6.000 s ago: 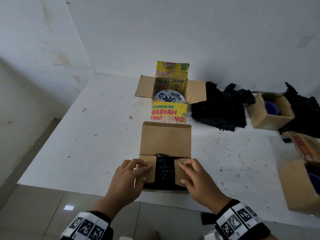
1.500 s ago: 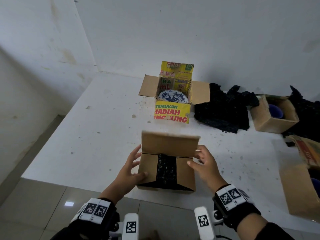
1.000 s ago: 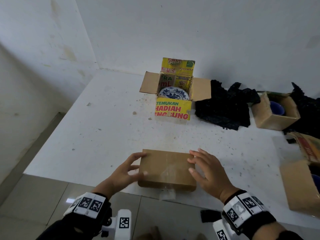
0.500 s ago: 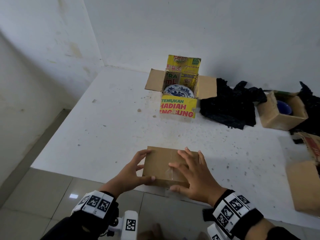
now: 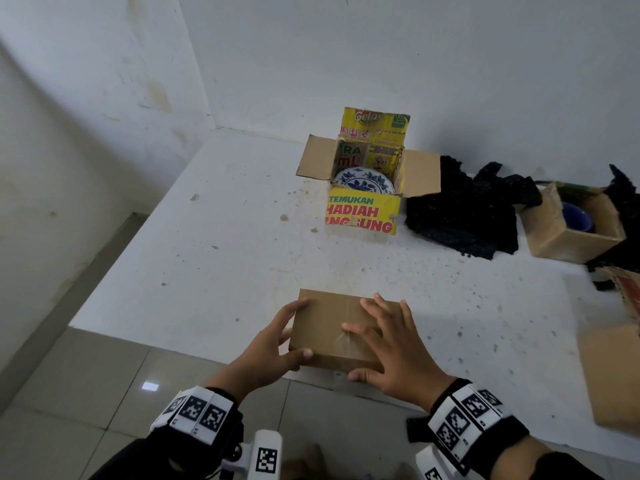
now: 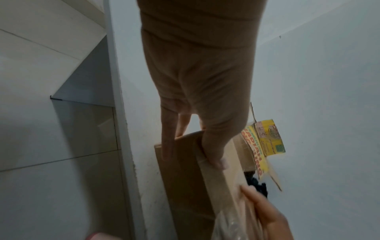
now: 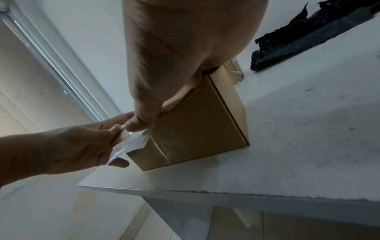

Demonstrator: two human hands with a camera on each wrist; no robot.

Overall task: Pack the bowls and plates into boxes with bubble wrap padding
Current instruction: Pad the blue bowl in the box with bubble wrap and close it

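A closed brown box (image 5: 329, 327) sits at the table's near edge, with a strip of clear tape (image 7: 131, 142) running over its top and down the front face. My left hand (image 5: 291, 332) grips its left near corner, fingers on top and thumb on the front. My right hand (image 5: 374, 341) lies flat on the lid, and its thumb (image 7: 139, 123) presses the tape onto the front face. The tape's loose end hangs by the left thumb. Farther back, a blue-and-white plate (image 5: 363, 181) lies in an open yellow box (image 5: 362, 216).
Black bubble wrap (image 5: 460, 209) is heaped right of the yellow box. An open brown box (image 5: 554, 237) at back right holds a blue bowl (image 5: 576, 218). Another brown box (image 5: 613, 375) stands at the right edge. The table's front edge (image 7: 185, 191) runs just under the taped box.
The lid was folded down over the black bubble wrap inside and the box is shut. My right hand slid back along the lid, its thumb now over the front edge.
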